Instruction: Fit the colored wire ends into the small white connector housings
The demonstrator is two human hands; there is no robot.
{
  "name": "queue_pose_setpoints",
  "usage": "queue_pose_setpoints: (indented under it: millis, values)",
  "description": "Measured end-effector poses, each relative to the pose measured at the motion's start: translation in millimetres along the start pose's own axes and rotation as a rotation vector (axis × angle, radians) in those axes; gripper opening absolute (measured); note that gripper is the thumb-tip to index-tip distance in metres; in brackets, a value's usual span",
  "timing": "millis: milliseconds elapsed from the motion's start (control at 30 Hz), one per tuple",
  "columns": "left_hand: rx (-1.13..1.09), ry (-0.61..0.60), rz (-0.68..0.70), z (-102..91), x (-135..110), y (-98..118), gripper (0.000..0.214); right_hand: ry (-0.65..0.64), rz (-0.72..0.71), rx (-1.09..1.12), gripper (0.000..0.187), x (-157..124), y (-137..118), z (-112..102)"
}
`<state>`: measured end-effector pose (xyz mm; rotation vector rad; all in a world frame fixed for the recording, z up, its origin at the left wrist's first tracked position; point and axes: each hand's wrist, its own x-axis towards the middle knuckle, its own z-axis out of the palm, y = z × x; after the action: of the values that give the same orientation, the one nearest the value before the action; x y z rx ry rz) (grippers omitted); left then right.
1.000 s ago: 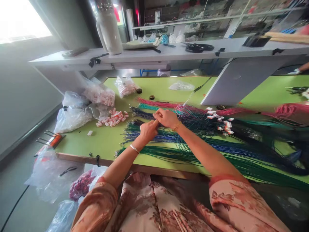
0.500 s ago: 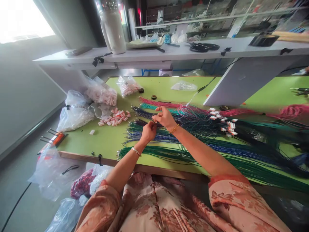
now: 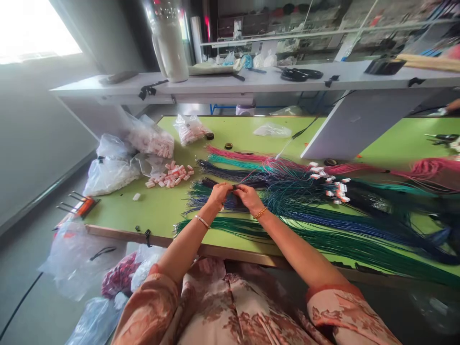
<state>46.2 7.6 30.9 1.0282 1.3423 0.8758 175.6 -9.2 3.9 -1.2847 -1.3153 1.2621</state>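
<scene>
My left hand (image 3: 220, 194) and my right hand (image 3: 249, 198) are close together over the bundles of wire, fingers pinched. Between their fingertips stretches a small dark strip (image 3: 235, 188), too small to make out clearly. A thin red wire runs up and right from beside my right fingers. Under and around both hands lie sorted wires: pink wires (image 3: 230, 154), turquoise wires (image 3: 233, 162), dark blue wires (image 3: 223, 169) and green wires (image 3: 247, 228). Their bare left ends show small metal tips. White-and-orange connectors (image 3: 338, 190) sit among the wires to the right.
Loose pink-and-white connectors (image 3: 170, 174) lie left, near plastic bags (image 3: 153, 139) of more. Black tape rolls (image 3: 228, 145) rest behind the wires. A raised white shelf (image 3: 215, 84) spans the back, with a support panel (image 3: 334, 127). Another person's hand (image 3: 453, 106) shows far right.
My right hand has come down from above my left, its raised forefinger now folded in. Both hands now sit side by side with the dark strip between them. The view has shifted slightly.
</scene>
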Motion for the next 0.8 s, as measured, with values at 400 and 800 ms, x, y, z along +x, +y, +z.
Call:
queue_pose_setpoints:
  millis: [400, 800]
  values:
    - [0.621, 0.072, 0.322, 0.3, 11.1, -8.5, 0.021, 0.022, 0.001, -0.220, 0.025, -6.3, -0.4, 0.3]
    - [0.808, 0.113, 0.218, 17.9, 10.6, -23.1, 0.017, 0.069, 0.009, -0.440, 0.024, -17.1, 1.8, -7.6]
